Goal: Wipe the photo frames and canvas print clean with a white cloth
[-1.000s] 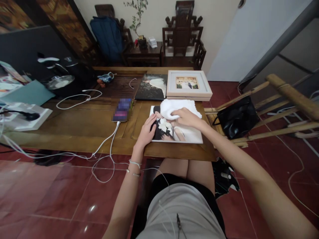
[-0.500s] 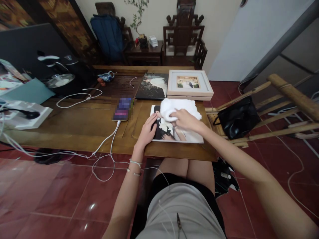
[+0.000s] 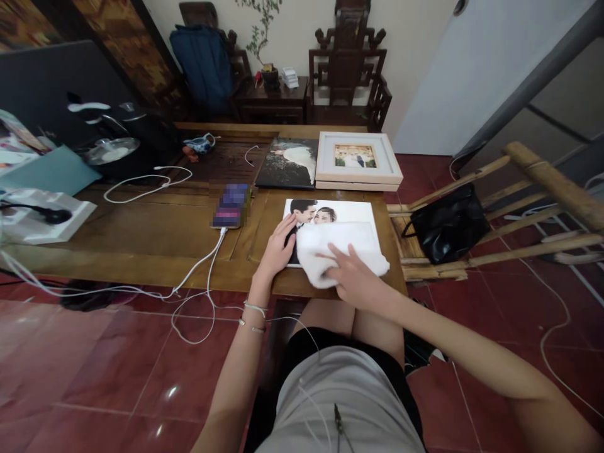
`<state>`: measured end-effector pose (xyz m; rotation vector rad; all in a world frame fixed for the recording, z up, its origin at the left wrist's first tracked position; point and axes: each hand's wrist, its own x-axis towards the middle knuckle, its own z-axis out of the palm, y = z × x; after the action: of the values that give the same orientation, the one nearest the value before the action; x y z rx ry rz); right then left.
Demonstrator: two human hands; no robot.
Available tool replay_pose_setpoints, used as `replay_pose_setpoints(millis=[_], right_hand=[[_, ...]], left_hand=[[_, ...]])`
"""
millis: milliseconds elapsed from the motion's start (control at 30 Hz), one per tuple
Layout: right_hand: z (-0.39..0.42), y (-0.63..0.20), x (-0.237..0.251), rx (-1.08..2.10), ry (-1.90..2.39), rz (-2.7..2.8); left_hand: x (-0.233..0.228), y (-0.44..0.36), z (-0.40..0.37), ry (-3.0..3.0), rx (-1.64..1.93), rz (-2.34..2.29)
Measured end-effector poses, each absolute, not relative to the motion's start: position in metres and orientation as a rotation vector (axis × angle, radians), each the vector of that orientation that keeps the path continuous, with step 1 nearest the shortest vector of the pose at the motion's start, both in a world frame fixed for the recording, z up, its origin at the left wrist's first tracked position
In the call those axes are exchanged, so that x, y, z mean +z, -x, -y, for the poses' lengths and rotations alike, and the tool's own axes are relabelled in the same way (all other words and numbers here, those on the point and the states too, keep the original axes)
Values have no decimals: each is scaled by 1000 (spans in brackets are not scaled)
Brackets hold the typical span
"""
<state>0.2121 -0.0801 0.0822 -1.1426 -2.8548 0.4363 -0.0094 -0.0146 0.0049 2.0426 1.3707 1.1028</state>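
A flat photo panel (image 3: pixel 356 211) with a couple's portrait lies near the front edge of the wooden table (image 3: pixel 141 245). My left hand (image 3: pixel 279 242) rests on its left edge, fingers stretched out flat. Under my right hand (image 3: pixel 355 277) is a folded white towel (image 3: pixel 340 239), which my fingers grip and press against the panel. The towel covers the panel's lower part and hangs slightly past its near edge. Behind it sit a dark photo panel (image 3: pixel 289 165) and, to the right, a pale wooden picture frame (image 3: pixel 391 160) that seems stacked on another.
A phone (image 3: pixel 231 206) on a white charging cable (image 3: pixel 210 248) lies left of the panel. A power strip (image 3: pixel 70 217) and a kettle (image 3: pixel 141 126) stand further left. At the right, a bamboo chair (image 3: pixel 533 167) holds a black bag (image 3: pixel 446 223).
My right hand has drawn the towel from the panel's upper part down to its near edge, uncovering the portrait's heads. The left hand has stayed in place.
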Motion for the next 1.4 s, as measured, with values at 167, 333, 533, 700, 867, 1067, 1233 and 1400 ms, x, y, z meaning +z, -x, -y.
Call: replay_pose_setpoints(millis=[167, 333, 533, 700, 867, 1067, 1233, 1400], right_hand=[[7, -199, 84, 392, 1290, 2774], [-60, -184, 101, 482, 1288, 2700], [-107, -169, 122, 539, 1302, 2737], [-79, -172, 114, 482, 1341, 2750], [10, -184, 78, 234, 1334, 2786], [100, -196, 60, 174, 1078, 2900], [92, -196, 69, 256, 1080, 2896], [32, -187, 75, 224, 1296, 2771]], left_hand=[[4, 10, 14, -2067, 1119, -1340], [4, 10, 14, -2067, 1123, -1345], [5, 10, 15, -2071, 1106, -1353], [4, 11, 14, -2059, 1101, -1362], [3, 10, 14, -1993, 1134, -1362], [9, 6, 17, -1889, 1174, -1421], [8, 6, 17, -1912, 1183, -1408], [9, 7, 18, -2008, 1221, -1393]])
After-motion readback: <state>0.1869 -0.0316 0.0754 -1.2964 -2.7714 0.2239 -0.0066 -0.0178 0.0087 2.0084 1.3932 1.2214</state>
